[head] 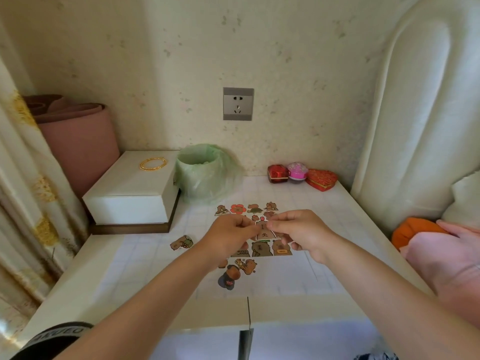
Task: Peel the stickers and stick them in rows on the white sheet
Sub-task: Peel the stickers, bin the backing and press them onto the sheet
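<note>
Currently: left hand [231, 236] and right hand [301, 231] both in pinch grip, clamped on capybara sticker [264, 229], held just above white sheet [145, 258] on table [65, 294]. Recommend: peel slowly from one corner, avoid creasing, lay beside placed stickers [281, 249], keeping row straight.

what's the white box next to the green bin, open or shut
Shut: the lid of the white box sits flat and flush on its body, and a gold bangle lies on top.
</note>
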{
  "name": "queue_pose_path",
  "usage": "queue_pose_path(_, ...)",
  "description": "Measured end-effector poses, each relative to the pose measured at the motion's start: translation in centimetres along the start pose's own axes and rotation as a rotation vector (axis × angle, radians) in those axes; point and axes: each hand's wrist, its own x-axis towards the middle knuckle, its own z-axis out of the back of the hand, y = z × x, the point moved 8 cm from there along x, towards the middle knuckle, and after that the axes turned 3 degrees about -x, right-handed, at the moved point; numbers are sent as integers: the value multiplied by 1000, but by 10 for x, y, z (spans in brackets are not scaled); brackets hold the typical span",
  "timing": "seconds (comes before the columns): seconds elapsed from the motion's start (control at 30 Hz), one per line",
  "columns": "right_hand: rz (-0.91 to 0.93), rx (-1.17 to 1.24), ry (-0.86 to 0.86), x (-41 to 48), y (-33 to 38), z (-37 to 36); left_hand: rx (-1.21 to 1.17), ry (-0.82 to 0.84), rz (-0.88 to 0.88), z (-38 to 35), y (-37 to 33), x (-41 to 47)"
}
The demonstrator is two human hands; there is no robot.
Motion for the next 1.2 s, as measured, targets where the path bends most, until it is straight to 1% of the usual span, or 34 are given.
queue_pose_path(0.13, -39, -37, -22, -5, -13, 7, 11, 8, 4, -12, 4, -6)
queue_pose_path(0.2, -54, -64, -15, -6, -19, 9, 66, 13, 2, -14, 5, -8)
queue_pose_path(0.27, -88, -79, -3, -7, -25, 9, 128, 19, 36, -14, 10, -12)
queue_pose_path(0.37, -172, -83, 10, -5, -38, 11, 25, 42, 105, -12, 18, -15)
queue_pose_path(0.4, -194, -88, 2, -5, -41, 12, 5, 19, 106, -8, 20, -14)
queue_pose_path(0.43, -213, -96, -9, -4, -45, 13, 56, -18, 78, -3, 22, -12)
queue_pose_path(0.5, -242, -119, -16, -4, -52, 13, 349, -74, -45, 5, 22, -7)
queue_pose_path(0.53, -250, -136, -8, -5, -55, 11, 463, -72, -95, 4, 22, -7)
queue_pose_path(0.57, -254, -153, 5, -5, -58, 8, 514, -36, -122, 0, 25, -7)
queue_pose_path(0.63, -250, -184, 29, -5, -63, 1, 545, 84, -157, -13, 30, -9)
queue_pose_path(0.67, -243, -198, 30, -5, -65, -1, 603, 123, -188, -18, 30, -10)
queue_pose_path(0.73, -221, -222, 9, -2, -67, -4, 773, 143, -265, -23, 33, -7)
queue_pose_path(0.77, -208, -229, -1, -1, -68, -5, 792, 135, -285, -23, 34, -5)
queue_pose_path(0.9, -159, -233, 5, 1, -68, -12, 794, 152, -308, -22, 39, 1)
queue_pose_path(1.07, -92, -347, -37, 6, -67, -13, 784, 168, -328, -22, 41, 5)
queue_pose_path(1.2, -44, -391, -61, 7, -66, -15, 775, 174, -327, -23, 42, 6)
